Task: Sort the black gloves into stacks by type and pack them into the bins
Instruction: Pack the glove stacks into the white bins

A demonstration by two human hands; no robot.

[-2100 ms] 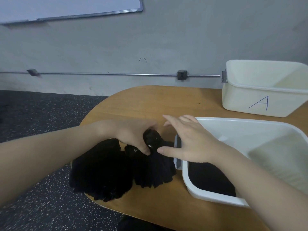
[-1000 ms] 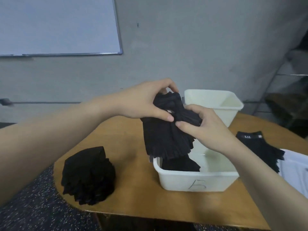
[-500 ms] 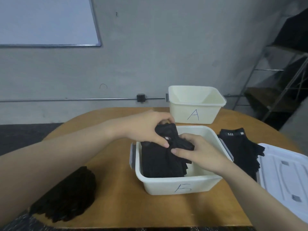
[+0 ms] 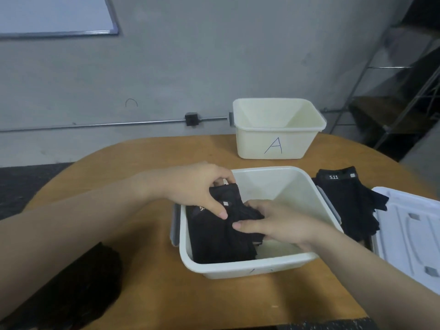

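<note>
1. The glove stack [image 4: 214, 236] lies directly under both hands inside the near bin [image 4: 238, 270], in its left half, its long axis running away from the person.
2. The left hand [image 4: 197, 186] is nearer the stack's far cuff end and pinches it, thumb pressed on top.
3. The right hand [image 4: 276, 222] curls round the stack's right edge.
4. Bin A [image 4: 276, 141] stands beyond the hands; another glove pile [image 4: 350, 201] lies on the bench [image 4: 147, 270] right of them, and a third pile [image 4: 71, 289] left.
</note>
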